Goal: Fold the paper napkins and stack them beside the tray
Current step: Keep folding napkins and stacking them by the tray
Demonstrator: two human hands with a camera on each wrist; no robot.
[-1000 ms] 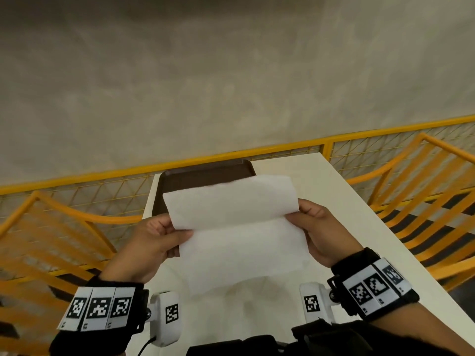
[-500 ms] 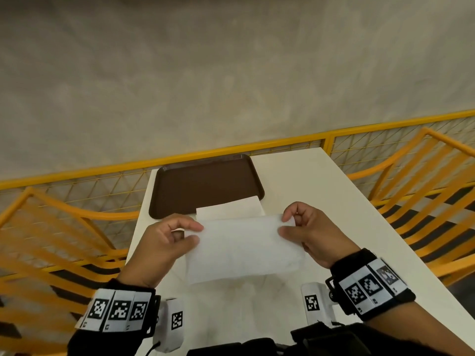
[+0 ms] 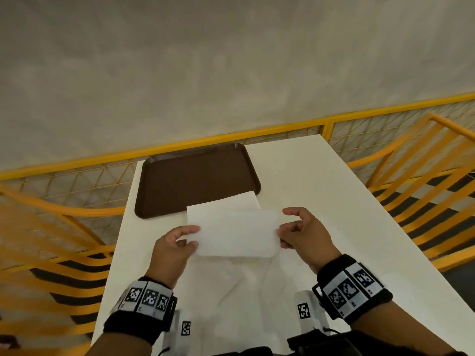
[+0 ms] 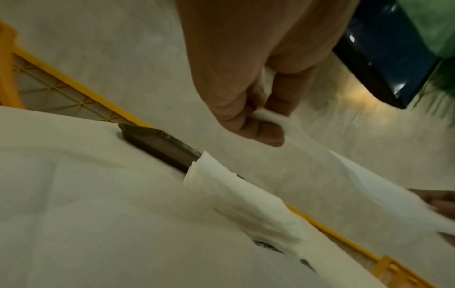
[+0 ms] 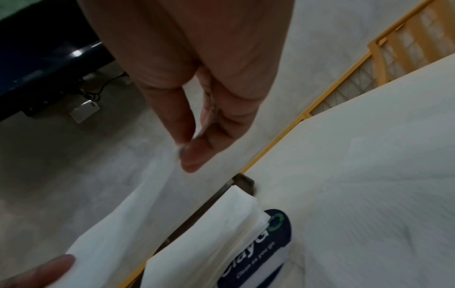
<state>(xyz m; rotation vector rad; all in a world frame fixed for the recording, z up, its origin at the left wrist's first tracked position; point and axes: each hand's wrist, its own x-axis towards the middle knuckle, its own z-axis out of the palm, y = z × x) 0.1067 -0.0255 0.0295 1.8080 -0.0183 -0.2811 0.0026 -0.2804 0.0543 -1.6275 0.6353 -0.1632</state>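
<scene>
A folded white napkin point(image 3: 235, 233) hangs level just above the table, held at both short ends. My left hand point(image 3: 189, 238) pinches its left edge between thumb and forefinger point(image 4: 261, 132). My right hand point(image 3: 282, 236) pinches the right edge point(image 5: 194, 154). Behind it, a stack of folded napkins point(image 3: 239, 201) lies on the table against the near right corner of the empty brown tray point(image 3: 195, 181); the held napkin hides the stack's front part. The stack's layered edges point(image 4: 236, 193) show in the left wrist view, and the stack point(image 5: 221, 224) also shows in the right wrist view.
An unfolded white napkin sheet point(image 3: 231, 291) lies crumpled on the white table point(image 3: 321, 181) under my wrists. A dark label point(image 5: 261, 245) with white lettering sits beside the stack. A yellow railing point(image 3: 282, 127) runs along the far edge, and yellow chairs point(image 3: 424, 176) flank both sides.
The napkin has gone from half-folded and raised in front of the tray to folded flat and lowered. Both hands carried it forward towards the stack by the tray.
</scene>
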